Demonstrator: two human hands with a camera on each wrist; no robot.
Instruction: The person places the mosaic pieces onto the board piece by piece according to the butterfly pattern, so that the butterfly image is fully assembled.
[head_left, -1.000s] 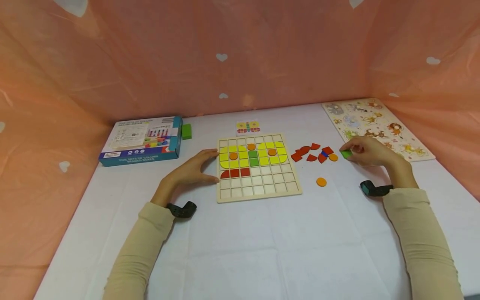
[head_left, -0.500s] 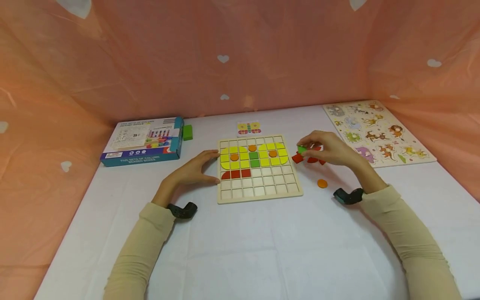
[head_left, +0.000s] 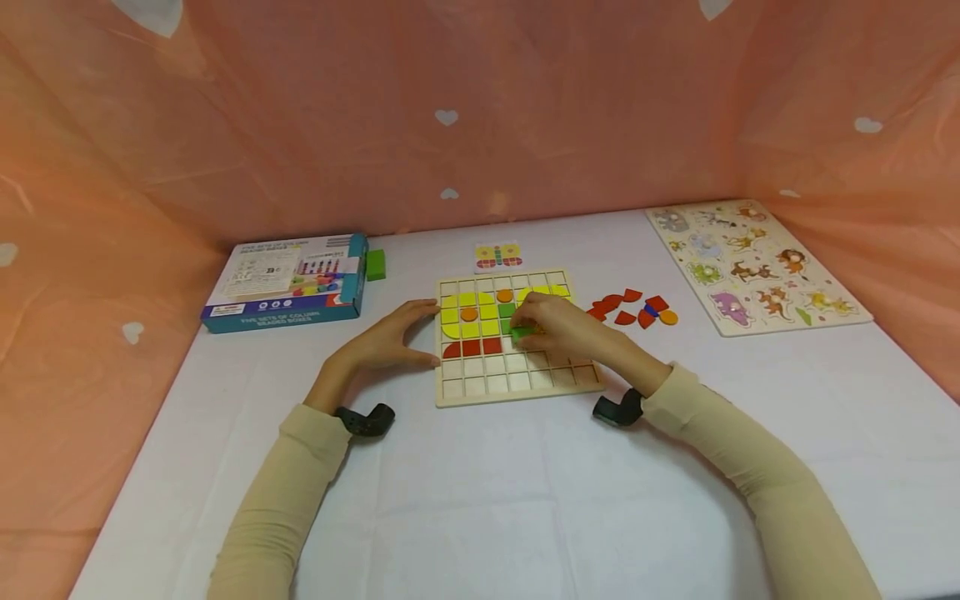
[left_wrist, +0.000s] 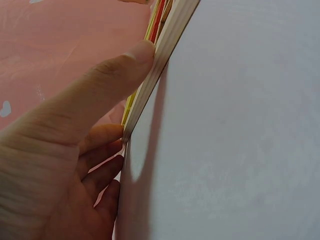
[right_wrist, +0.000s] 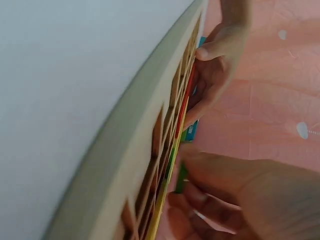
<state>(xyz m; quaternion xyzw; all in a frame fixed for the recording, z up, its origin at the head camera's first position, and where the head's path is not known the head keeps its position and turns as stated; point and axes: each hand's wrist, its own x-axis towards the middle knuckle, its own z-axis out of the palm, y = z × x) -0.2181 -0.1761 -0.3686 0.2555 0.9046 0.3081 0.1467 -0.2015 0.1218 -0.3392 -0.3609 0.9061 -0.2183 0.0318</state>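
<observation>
While my left hand [head_left: 382, 339], thumb and fingers apart, touches the left edge of the grid board [head_left: 473, 386], apparently to steady it, my right hand [head_left: 562, 327] pinches a green tile [head_left: 521, 332] over the board's middle, probably for fine control.

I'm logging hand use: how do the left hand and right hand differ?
The left hand touches the left edge of the grid board; the right hand is over its middle. The left hand is spread; the right hand pinches a green piece. Both come from beige sleeves.
</observation>
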